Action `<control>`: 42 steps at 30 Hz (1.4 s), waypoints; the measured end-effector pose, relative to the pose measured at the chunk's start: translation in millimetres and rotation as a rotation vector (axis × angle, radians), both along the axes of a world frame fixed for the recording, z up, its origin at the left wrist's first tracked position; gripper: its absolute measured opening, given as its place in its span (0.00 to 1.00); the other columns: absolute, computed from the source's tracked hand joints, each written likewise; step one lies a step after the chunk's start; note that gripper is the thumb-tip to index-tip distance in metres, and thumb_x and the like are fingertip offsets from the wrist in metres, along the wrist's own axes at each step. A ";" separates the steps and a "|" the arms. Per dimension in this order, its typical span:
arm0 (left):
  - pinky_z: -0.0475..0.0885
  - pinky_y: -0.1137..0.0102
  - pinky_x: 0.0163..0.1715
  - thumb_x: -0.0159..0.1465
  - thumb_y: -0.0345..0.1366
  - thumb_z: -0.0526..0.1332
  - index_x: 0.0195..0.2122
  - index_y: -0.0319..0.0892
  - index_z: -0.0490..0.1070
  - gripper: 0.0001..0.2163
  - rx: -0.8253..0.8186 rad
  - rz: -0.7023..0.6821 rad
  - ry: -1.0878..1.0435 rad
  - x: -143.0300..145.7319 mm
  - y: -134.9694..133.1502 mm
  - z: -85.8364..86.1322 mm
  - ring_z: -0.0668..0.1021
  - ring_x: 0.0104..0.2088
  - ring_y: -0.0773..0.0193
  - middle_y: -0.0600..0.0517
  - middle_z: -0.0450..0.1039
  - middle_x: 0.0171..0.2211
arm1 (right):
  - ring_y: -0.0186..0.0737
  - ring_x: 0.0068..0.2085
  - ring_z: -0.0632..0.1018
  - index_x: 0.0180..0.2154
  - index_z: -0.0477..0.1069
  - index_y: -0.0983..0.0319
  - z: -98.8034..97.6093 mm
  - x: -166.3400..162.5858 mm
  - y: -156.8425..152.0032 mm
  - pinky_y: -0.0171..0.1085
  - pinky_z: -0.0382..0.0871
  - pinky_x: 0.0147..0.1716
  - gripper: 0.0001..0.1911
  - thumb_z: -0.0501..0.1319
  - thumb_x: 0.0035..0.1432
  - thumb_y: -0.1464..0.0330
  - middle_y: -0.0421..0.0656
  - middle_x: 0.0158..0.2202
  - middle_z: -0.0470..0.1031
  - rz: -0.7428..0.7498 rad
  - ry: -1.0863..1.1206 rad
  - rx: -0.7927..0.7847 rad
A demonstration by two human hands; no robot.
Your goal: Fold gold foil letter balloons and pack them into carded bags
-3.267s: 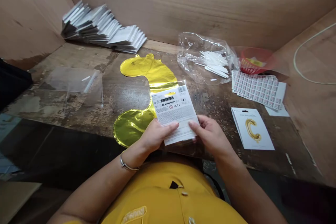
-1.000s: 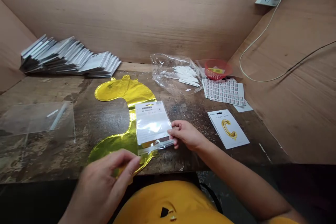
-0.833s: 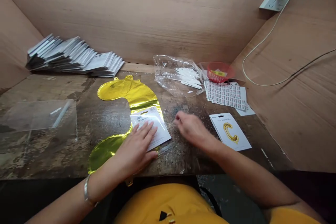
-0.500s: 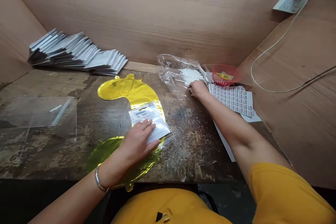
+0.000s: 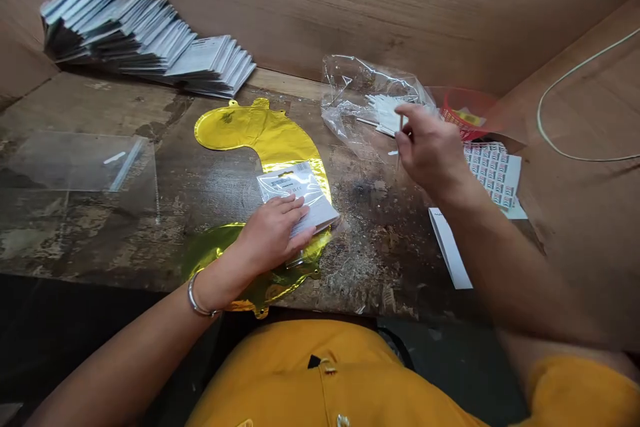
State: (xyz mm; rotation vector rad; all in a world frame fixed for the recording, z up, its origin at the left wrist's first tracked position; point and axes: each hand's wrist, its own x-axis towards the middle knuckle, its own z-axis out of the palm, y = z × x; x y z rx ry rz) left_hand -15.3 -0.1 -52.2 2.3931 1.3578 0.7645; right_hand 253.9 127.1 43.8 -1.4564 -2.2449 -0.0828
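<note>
My left hand [image 5: 273, 230] lies flat, fingers stretched out, over a clear packet with a white printed card [image 5: 319, 207] in it. Under the packet spreads a yellow foil balloon [image 5: 285, 135], curved and flat on the table. Raised above the table, my right hand [image 5: 433, 147] pinches a thin white straw [image 5: 401, 121] between thumb and fingers, held roughly upright. Just behind that hand, a clear plastic bag [image 5: 345, 103] lies open with a heap of white straws [image 5: 384, 112] in it.
A leaning row of white folded packets [image 5: 145, 33] stands at the back left. Clear plastic sleeves [image 5: 65, 160] lie on the left. To the right are a red basket [image 5: 453, 107], sticker sheets [image 5: 493, 173] and a folded white paper strip [image 5: 450, 250]. Wooden panels enclose the table.
My right hand has come away from the straw heap and up, with a straw in its fingers. My left hand stays on the packet. The view has tipped and shifted.
</note>
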 end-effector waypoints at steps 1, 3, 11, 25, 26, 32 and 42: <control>0.66 0.50 0.58 0.66 0.42 0.57 0.49 0.36 0.75 0.17 -0.002 0.002 0.011 0.2 0.7 0.7 0.74 0.56 0.47 0.38 0.74 0.52 | 0.40 0.37 0.79 0.53 0.67 0.61 4.5 -3.7 -27.7 0.41 0.74 0.38 0.17 0.58 0.62 0.72 0.43 0.36 0.77 0.037 0.135 0.015; 0.67 0.52 0.57 0.67 0.42 0.56 0.49 0.36 0.75 0.17 -0.014 0.002 0.048 0.9 2.1 3.8 0.74 0.56 0.48 0.38 0.74 0.52 | 0.37 0.30 0.80 0.46 0.70 0.59 7.8 -11.1 -82.2 0.38 0.75 0.30 0.09 0.58 0.64 0.68 0.40 0.32 0.77 0.073 0.381 0.010; 0.70 0.60 0.51 0.70 0.43 0.50 0.38 0.41 0.78 0.18 -0.048 0.031 0.109 4.1 5.7 20.5 0.78 0.47 0.56 0.46 0.80 0.41 | 0.39 0.30 0.79 0.36 0.74 0.55 -7.0 -13.7 -171.6 0.39 0.73 0.31 0.06 0.63 0.59 0.73 0.40 0.30 0.79 0.214 0.250 0.135; 0.68 0.59 0.47 0.58 0.56 0.63 0.47 0.37 0.72 0.26 -0.173 -0.084 0.428 0.9 23.6 46.7 0.75 0.44 0.48 0.40 0.74 0.42 | 0.38 0.27 0.75 0.27 0.70 0.61 -68.9 -15.3 -147.1 0.36 0.65 0.30 0.13 0.56 0.64 0.69 0.43 0.24 0.76 0.238 -0.038 0.022; 0.64 0.54 0.52 0.56 0.58 0.64 0.51 0.37 0.70 0.31 -0.166 -0.067 0.457 -1.3 28.0 46.1 0.73 0.49 0.44 0.37 0.72 0.47 | 0.38 0.27 0.75 0.27 0.70 0.61 -72.1 -14.5 -148.5 0.36 0.65 0.30 0.12 0.56 0.64 0.69 0.43 0.25 0.76 0.241 -0.026 0.003; 0.39 0.40 0.61 0.56 0.66 0.57 0.69 0.43 0.46 0.47 -0.162 -0.055 0.506 -12.9 33.9 17.2 0.46 0.67 0.27 0.31 0.37 0.70 | 0.39 0.26 0.75 0.27 0.71 0.62 -77.0 -28.3 -141.3 0.36 0.63 0.29 0.13 0.56 0.64 0.69 0.44 0.24 0.76 0.207 -0.072 -0.053; 0.43 0.43 0.62 0.55 0.67 0.56 0.70 0.47 0.46 0.47 -0.167 -0.026 0.507 -17.0 25.9 11.8 0.45 0.68 0.30 0.38 0.37 0.71 | 0.39 0.35 0.79 0.38 0.75 0.60 -72.1 -15.7 -111.9 0.34 0.68 0.36 0.05 0.62 0.60 0.71 0.43 0.35 0.80 0.400 0.039 -0.362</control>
